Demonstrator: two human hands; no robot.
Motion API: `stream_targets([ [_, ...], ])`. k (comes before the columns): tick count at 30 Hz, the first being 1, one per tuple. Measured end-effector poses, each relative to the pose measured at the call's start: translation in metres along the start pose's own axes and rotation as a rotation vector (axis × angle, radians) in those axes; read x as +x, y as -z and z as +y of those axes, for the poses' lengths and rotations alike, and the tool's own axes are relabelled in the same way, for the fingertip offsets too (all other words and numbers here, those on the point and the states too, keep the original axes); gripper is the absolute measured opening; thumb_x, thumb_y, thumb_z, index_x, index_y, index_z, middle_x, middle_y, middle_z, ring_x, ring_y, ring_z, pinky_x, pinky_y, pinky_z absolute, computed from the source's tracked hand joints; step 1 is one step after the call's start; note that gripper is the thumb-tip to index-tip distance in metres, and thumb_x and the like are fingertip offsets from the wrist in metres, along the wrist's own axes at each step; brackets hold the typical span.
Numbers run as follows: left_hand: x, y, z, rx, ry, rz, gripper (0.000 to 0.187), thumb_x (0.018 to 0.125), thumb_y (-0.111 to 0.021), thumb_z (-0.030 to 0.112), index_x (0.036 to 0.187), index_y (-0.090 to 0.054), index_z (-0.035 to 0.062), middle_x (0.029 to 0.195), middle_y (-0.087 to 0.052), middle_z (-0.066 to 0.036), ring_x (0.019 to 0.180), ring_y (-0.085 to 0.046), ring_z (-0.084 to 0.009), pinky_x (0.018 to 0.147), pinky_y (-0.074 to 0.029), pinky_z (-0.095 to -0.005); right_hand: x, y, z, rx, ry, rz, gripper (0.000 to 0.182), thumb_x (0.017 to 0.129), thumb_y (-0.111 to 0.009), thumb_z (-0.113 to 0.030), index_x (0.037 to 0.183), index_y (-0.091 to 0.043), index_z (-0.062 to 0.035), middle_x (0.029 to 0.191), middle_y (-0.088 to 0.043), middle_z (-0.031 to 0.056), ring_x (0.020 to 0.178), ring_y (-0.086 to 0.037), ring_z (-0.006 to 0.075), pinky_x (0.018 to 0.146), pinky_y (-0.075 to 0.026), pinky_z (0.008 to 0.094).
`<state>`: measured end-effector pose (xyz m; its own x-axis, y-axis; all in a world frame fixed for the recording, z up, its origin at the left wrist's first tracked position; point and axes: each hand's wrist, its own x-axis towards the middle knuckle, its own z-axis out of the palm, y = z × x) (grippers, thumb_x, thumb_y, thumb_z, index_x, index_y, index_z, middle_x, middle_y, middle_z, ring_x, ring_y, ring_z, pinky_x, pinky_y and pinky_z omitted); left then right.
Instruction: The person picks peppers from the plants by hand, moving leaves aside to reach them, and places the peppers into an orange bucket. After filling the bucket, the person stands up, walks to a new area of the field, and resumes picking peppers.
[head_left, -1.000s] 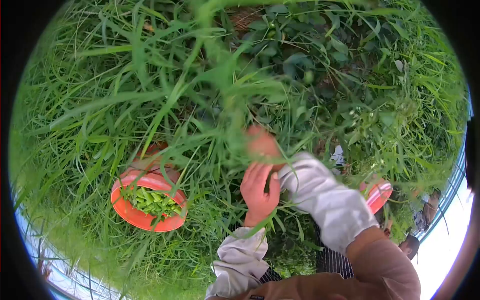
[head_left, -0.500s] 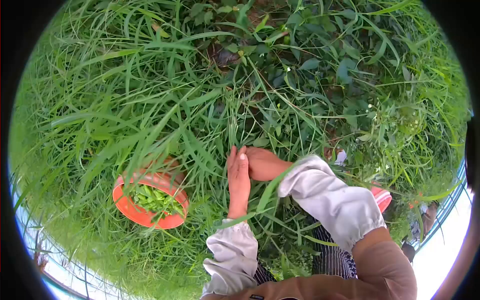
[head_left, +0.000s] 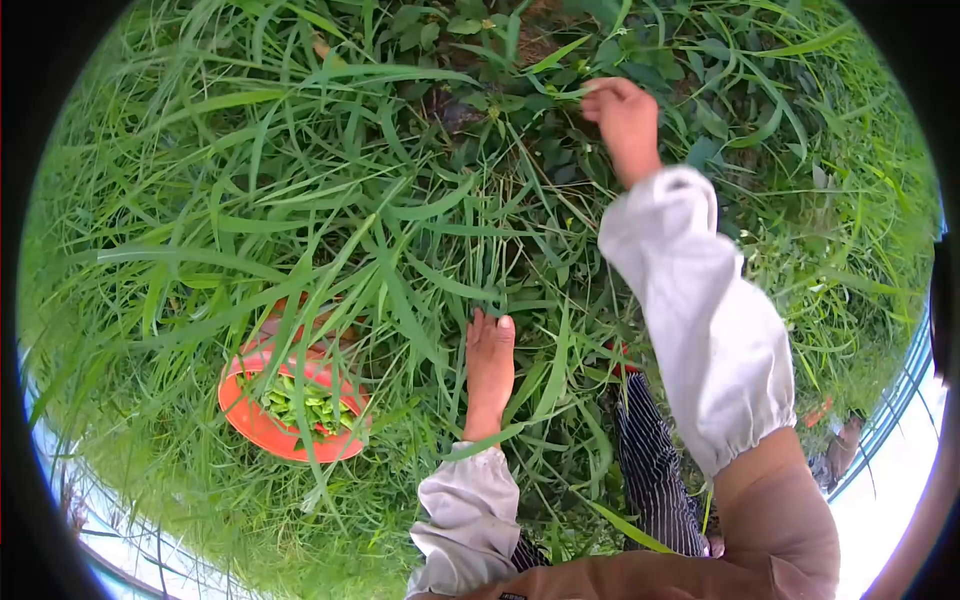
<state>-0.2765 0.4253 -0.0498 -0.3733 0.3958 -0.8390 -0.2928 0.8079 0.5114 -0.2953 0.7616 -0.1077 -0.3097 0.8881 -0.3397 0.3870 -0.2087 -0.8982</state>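
My left hand [head_left: 490,368] rests low against the grass stems [head_left: 487,250], its fingers stretched forward and thumb slightly apart. Farther forward and to the right, my right hand [head_left: 627,122] is among broad-leaved plants [head_left: 560,110]. Its fingers are bent together beside a thin green leaf; what lies between the fingertips is too small to make out. An orange-red bowl [head_left: 262,428] stands tilted in the grass to the left of my left hand. Green pods or pieces [head_left: 305,405] lie inside it, and long grass blades cross over its rim.
Tall grass surrounds both hands. Striped trousers [head_left: 655,470] show below my right sleeve. At the lower right edge, part of another person [head_left: 847,445] seems visible near blue rails [head_left: 905,390]. A dark patch [head_left: 455,112] shows between the leaves ahead.
My right hand has moved away from my left hand, forward and to the right. My left hand has stayed low, shifting slightly, and its fingers now show more clearly.
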Motion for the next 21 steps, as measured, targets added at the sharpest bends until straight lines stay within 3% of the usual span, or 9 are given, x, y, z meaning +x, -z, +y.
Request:
stream_targets([
  [2,0.002,-0.001,-0.006,0.003,-0.045,0.003,0.075,0.096,-0.031,0.057,0.139,-0.037,-0.0045,0.151,-0.023,-0.022,0.141,-0.018,-0.0382,0.116,-0.009,-0.0411,0.045,0.016,0.048,-0.364,-0.047,-0.009,0.025,0.08,-0.055,-0.011,0.1,-0.07,-0.0042,0.084,-0.067,0.0171,0.072,-0.064,0.0262,0.07,-0.051,0.0353],
  [3,0.003,-0.002,-0.01,0.072,-0.053,0.006,0.076,0.096,-0.031,0.057,0.139,-0.037,-0.0044,0.151,-0.024,-0.022,0.141,-0.018,-0.0383,0.116,-0.01,-0.042,0.058,0.02,0.075,-0.548,0.212,-0.141,0.038,0.078,-0.057,-0.017,0.115,-0.065,-0.0093,0.093,-0.068,0.0198,0.078,-0.064,0.0348,0.077,-0.05,0.0404],
  [4,0.002,-0.004,-0.011,0.139,-0.063,0.006,0.076,0.096,-0.031,0.057,0.139,-0.036,-0.0044,0.151,-0.024,-0.022,0.141,-0.019,-0.0385,0.115,-0.01,-0.043,0.047,0.015,0.07,-0.549,0.207,-0.145,0.038,0.078,-0.057,-0.017,0.115,-0.065,-0.0093,0.093,-0.068,0.0198,0.078,-0.064,0.0348,0.077,-0.05,0.0404],
  [7,-0.004,-0.006,0.002,0.155,-0.035,0.018,0.075,0.095,-0.035,0.057,0.138,-0.038,-0.0038,0.15,-0.026,-0.022,0.14,-0.021,-0.0386,0.114,-0.014,-0.0452,-0.007,-0.009,0.047,-1.212,0.395,-0.295,0.068,0.077,-0.057,-0.021,0.141,-0.037,-0.0209,0.1,-0.066,0.0188,0.094,-0.063,0.037,0.088,-0.046,0.0488],
  [8,-0.005,-0.005,0.006,0.178,-0.041,0.022,0.074,0.095,-0.037,0.057,0.138,-0.039,-0.0035,0.15,-0.026,-0.022,0.139,-0.022,-0.0385,0.114,-0.016,-0.0455,-0.021,-0.014,0.043,-1.176,0.154,-0.44,0.064,0.078,-0.055,-0.02,0.139,-0.04,-0.0216,0.094,-0.067,0.016,0.093,-0.062,0.0379,0.085,-0.047,0.0483],
  [11,-0.007,-0.004,0.011,0.173,-0.093,0.058,0.068,0.094,-0.046,0.05,0.135,-0.042,-0.0039,0.146,-0.033,-0.022,0.136,-0.03,-0.0371,0.112,-0.022,-0.0433,-0.066,-0.018,0.086,-1.503,0.608,-0.624,0.037,0.08,-0.053,-0.011,0.116,-0.061,-0.0134,0.079,-0.065,0.01,0.077,-0.063,0.027,0.067,-0.049,0.0399],
  [16,-0.016,-0.005,0.033,0.272,-0.25,0.294,0.05,0.09,-0.06,0.026,0.128,-0.049,-0.0043,0.136,-0.047,-0.021,0.125,-0.044,-0.0345,0.104,-0.034,-0.0423,-0.104,-0.031,0.072,-1.427,0.758,-0.632,0.033,0.077,-0.055,-0.011,0.107,-0.062,0.0019,0.076,-0.064,0.0089,0.074,-0.061,0.0248,0.065,-0.048,0.0367],
  [18,-0.021,-0.006,0.038,0.229,-0.634,0.459,0.043,0.086,-0.062,0.014,0.125,-0.052,-0.0019,0.128,-0.052,-0.018,0.118,-0.05,-0.035,0.098,-0.038,-0.0426,-0.127,-0.029,0.057,-1.418,0.697,-0.724,0.035,0.076,-0.056,-0.01,0.107,-0.061,0.0038,0.076,-0.065,0.0092,0.074,-0.061,0.0252,0.065,-0.048,0.0369],
  [21,-0.014,-0.013,0.05,-0.087,-0.464,0.299,0.046,0.091,-0.058,0.019,0.133,-0.047,0.0021,0.136,-0.045,-0.017,0.129,-0.039,-0.0312,0.106,-0.031,-0.0395,-0.16,-0.02,0.053,-1.12,0.608,-0.728,0.031,0.072,-0.058,-0.012,0.099,-0.061,0.0037,0.08,-0.065,0.0127,0.076,-0.06,0.0285,0.068,-0.047,0.0369],
])
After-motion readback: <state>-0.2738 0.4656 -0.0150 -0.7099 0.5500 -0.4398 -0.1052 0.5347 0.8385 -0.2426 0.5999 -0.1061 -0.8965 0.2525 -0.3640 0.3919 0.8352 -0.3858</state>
